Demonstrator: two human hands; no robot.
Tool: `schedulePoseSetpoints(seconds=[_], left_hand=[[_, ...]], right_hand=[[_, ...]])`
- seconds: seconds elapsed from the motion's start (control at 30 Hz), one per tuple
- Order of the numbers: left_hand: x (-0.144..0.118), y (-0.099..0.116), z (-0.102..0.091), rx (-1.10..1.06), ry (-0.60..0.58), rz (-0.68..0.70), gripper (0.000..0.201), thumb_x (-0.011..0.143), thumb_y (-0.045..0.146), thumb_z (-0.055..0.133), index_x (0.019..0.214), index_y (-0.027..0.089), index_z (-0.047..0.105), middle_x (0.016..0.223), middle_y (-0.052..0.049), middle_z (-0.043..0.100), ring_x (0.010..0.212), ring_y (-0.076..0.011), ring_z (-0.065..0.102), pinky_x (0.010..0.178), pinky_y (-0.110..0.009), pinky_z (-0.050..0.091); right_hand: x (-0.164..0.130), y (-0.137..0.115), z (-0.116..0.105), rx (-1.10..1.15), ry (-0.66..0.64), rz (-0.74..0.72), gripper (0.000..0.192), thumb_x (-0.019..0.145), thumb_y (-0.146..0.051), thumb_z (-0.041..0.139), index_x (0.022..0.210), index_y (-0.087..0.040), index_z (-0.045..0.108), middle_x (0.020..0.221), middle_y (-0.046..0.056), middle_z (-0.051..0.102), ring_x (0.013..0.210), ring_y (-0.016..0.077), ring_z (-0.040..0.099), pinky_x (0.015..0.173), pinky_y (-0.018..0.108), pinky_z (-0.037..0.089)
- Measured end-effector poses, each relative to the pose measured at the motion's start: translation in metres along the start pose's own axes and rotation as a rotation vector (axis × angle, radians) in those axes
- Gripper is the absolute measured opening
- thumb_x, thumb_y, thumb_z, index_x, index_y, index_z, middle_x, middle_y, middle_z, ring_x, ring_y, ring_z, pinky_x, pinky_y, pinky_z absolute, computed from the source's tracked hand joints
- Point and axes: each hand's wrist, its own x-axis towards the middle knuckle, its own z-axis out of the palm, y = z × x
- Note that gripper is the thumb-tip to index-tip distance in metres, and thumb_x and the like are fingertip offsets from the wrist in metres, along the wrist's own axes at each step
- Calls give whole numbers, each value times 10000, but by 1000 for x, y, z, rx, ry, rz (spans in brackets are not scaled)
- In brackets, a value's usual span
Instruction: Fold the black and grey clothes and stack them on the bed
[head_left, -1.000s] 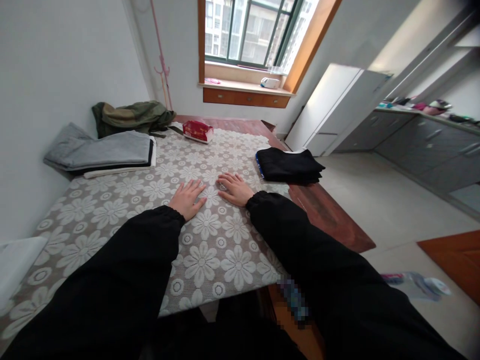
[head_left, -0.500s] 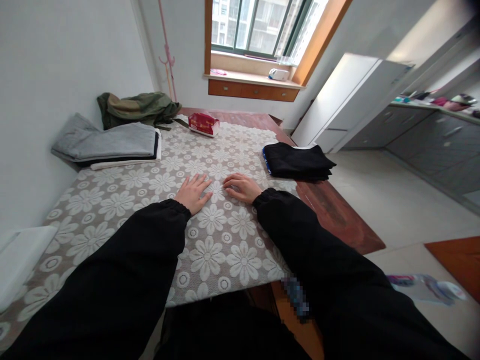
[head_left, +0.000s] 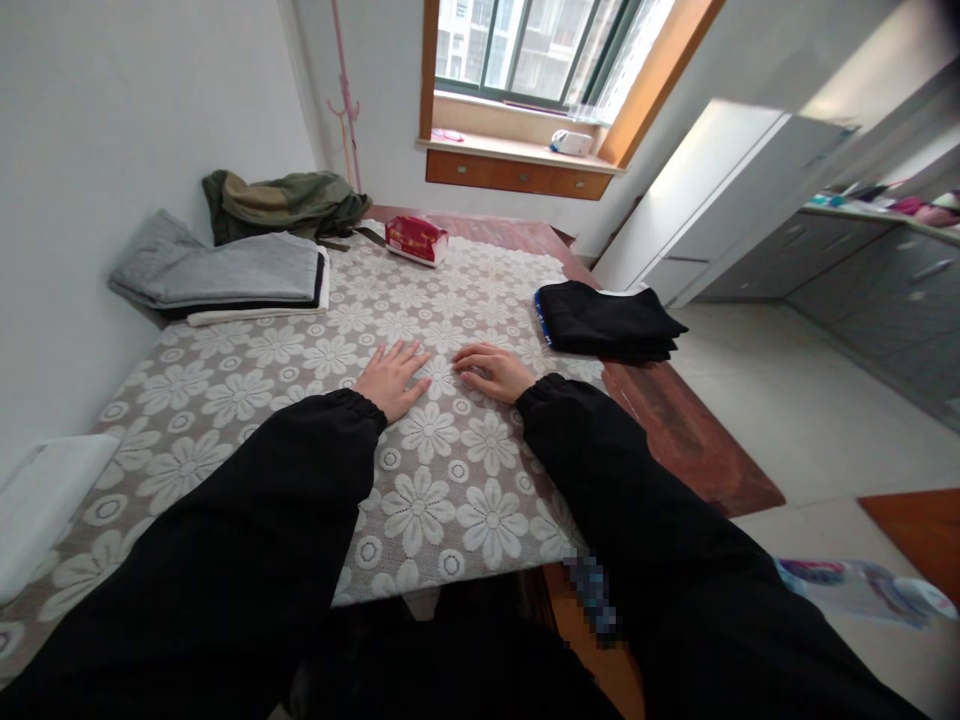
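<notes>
Both hands, left hand [head_left: 390, 378] and right hand [head_left: 495, 370], rest open-palmed on floral tablecloth [head_left: 420, 480], gripping nothing; folded black garment [head_left: 607, 322] lies right of them, grey stack [head_left: 225, 275] unhandled.

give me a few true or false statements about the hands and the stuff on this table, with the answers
1. Both hands rest on the flowered tablecloth. True: the left hand lies flat and the right hand lies beside it, fingers slightly curled.
2. The right hand holds the folded black garment. False: the garment lies apart from it, near the table's right edge.
3. The red tissue pack sits at the far end of the table. True.
4. The grey folded clothes lie by the window sill. False: they lie on the table's left side, against the wall.
5. An olive green jacket is heaped behind the grey clothes. True.
</notes>
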Motion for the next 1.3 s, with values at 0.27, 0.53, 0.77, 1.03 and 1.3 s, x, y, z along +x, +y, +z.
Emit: schedulePoseSetpoints(seconds=[0.27, 0.53, 0.77, 1.03, 1.3], left_hand=[[-1, 1, -1, -19, 7, -4, 534, 1012, 421, 453, 1494, 199, 511, 1636, -96, 380, 1546, -333, 257, 1271, -572, 194], [3, -19, 4, -165, 156, 6, 431, 970, 401, 527, 1352, 238, 640, 1476, -65, 591, 1445, -290, 453, 1248, -520, 304], [12, -93, -29, -75, 460, -276, 411, 937, 324, 513, 1288, 155, 644, 1383, -124, 639, 1395, -281, 493, 1206, -443, 380], [26, -153, -82, 78, 522, -514, 372, 819, 360, 633, 1119, 154, 713, 1226, -184, 690, 1228, -397, 566, 1110, -548, 398], [36, -154, -104, -37, 515, -654, 244, 766, 409, 696, 869, 191, 733, 1038, -186, 740, 1112, -437, 610, 1029, -575, 426]], right_hand=[[2, -1, 1, -23, 17, 3, 217, 990, -302, 570, 1102, -246, 747, 1193, 78, 708, 1134, 240, 646, 1013, 431, 514], [1, 3, 3, -30, 29, -25, 217, 1005, -302, 557, 1107, -266, 746, 1200, 77, 714, 1130, 237, 654, 994, 420, 528], [-1, 7, 4, -1, 53, -19, 214, 999, -290, 557, 1087, -272, 751, 1185, 72, 721, 1108, 236, 667, 973, 404, 536], [1, 4, 2, 16, 72, 7, 194, 987, -252, 569, 1044, -255, 754, 1150, 69, 739, 1097, 224, 667, 984, 393, 528], [1, 7, 2, 36, 83, 6, 184, 968, -235, 579, 1023, -267, 752, 1124, 61, 743, 1067, 233, 674, 963, 401, 531]])
